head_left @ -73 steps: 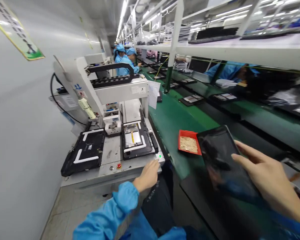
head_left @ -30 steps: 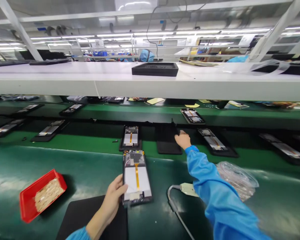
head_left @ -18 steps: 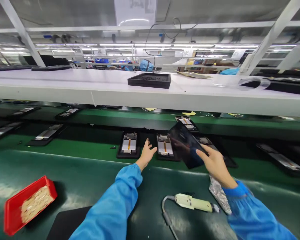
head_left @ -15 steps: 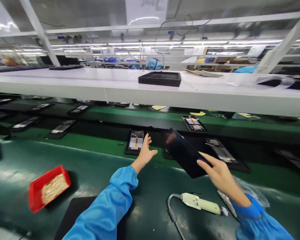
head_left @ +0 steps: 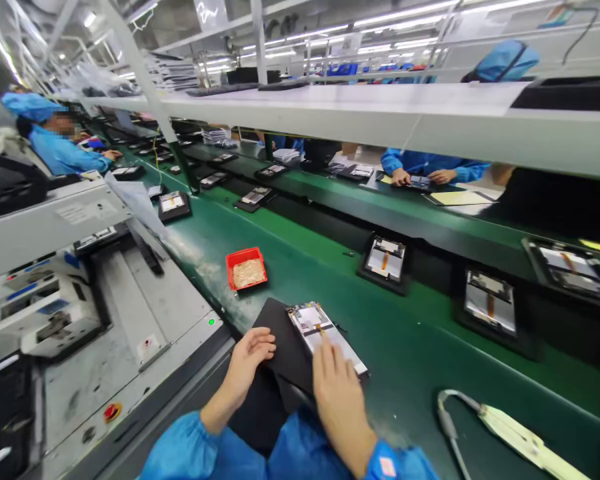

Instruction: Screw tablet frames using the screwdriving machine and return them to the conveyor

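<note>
In front of me an opened tablet (head_left: 340, 343), its white inside and orange ribbon facing up, lies at a slant on a black mat (head_left: 275, 327). My right hand (head_left: 337, 393) rests over its near part, fingers stretched along the inner side; its thumb is hidden. Left of the tablet, my left hand (head_left: 250, 363) hovers by the mat's edge. Its fingers are loosely bent, and I see nothing held in it. Beyond the mat stands a red tray (head_left: 247, 268) of small pale pieces.
Opened tablets in black trays (head_left: 386, 262) line the green belt. A pale electric screwdriver (head_left: 525, 440) lies at lower right. Left stands a grey machine (head_left: 125, 313) with a red button. A white shelf (head_left: 380, 110) crosses above. Co-workers' hands (head_left: 423, 179) work across the line.
My view has swung left. The dark tablet in my right hand has come down onto the mat, inside up. My left hand has drawn back from a tablet on the belt.
</note>
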The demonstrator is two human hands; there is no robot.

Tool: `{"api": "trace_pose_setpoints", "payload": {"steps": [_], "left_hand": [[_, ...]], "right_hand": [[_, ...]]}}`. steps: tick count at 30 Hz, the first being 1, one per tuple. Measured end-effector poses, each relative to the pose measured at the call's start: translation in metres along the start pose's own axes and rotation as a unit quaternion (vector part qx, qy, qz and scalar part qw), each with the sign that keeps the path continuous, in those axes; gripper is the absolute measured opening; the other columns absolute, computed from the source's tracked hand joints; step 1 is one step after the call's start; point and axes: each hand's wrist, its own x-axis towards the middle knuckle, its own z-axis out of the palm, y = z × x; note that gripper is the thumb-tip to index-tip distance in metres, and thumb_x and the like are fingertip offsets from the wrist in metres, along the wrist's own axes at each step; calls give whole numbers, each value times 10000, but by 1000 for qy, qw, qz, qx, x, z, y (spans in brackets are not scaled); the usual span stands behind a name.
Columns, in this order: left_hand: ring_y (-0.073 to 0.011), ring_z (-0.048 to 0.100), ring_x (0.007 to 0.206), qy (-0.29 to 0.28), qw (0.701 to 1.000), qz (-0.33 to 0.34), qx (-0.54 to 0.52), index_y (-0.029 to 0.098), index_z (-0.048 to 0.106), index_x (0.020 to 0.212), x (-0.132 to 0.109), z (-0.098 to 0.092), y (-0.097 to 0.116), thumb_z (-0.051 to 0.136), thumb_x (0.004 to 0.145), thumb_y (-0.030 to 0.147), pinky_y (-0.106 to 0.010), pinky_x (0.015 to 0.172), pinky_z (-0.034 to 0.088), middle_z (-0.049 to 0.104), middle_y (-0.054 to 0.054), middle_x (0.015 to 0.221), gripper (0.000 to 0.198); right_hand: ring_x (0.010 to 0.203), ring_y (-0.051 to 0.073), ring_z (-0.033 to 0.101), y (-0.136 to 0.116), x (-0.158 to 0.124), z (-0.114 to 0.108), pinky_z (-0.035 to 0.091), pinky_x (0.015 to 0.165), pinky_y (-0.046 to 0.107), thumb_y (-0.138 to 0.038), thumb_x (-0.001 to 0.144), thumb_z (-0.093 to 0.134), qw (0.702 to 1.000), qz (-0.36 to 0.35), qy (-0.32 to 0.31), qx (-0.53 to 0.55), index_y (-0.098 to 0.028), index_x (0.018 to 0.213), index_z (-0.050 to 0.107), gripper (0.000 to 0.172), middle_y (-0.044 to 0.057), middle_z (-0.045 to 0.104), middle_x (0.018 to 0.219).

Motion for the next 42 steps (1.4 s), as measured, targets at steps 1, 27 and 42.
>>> {"api": "trace_pose_setpoints", "payload": {"steps": [1,27,42], "left_hand": [[-212,668,896,21,999,27,17,164,637,1076,-10,-7,-6,748,727,291,-343,837,530,697,-109,1039,387],[-161,631,711,-112,979,86,144,155,657,943,-53,38,-1,557,921,274,-282,684,505,662,-53,798,157],[-74,481,426,-76,996,-43,12,125,636,738,-36,39,3,681,758,280,-179,397,402,604,0,577,163]], "right_hand": [[1216,438,564,-13,2,9,521,891,621,-174,855,524,1000,-12,-23,-4,-170,1294,622,450,219,591,1348],[841,193,650,78,65,-22,528,756,321,-286,931,570,963,37,-39,265,-209,1020,729,198,68,678,964],[828,204,643,2,40,-11,520,733,336,-234,894,624,929,5,14,370,-219,1041,696,165,82,694,927]]}}
